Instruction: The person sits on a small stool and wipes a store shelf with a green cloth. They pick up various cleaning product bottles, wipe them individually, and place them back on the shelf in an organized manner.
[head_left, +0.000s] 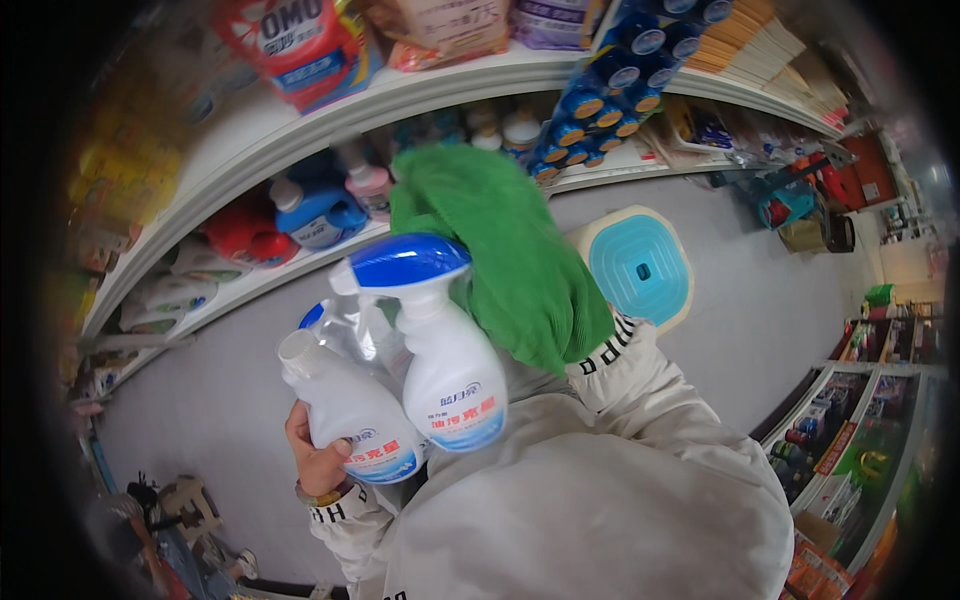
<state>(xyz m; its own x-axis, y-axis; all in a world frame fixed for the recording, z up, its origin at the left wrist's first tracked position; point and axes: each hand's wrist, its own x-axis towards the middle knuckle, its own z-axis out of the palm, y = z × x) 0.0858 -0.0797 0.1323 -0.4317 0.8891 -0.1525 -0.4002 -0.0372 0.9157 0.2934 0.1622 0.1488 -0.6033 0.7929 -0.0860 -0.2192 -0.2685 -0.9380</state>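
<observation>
My left hand grips a white plastic cleaner bottle with a translucent screw cap, thumb across its printed label. Against it, tilted, is a white spray bottle with a blue-and-white trigger head. Crinkled clear plastic and another small blue part show behind the two necks. A green cloth covers my right hand entirely, from the sleeve cuff outward, so its fingers are hidden. The cloth lies right beside the trigger head, partly behind it.
Ahead, a white shelf carries detergent pouches; below it stand a blue jug and a red jug. A turquoise-topped stool is on the grey floor at right. Another person is at lower left. More stocked shelves line the right.
</observation>
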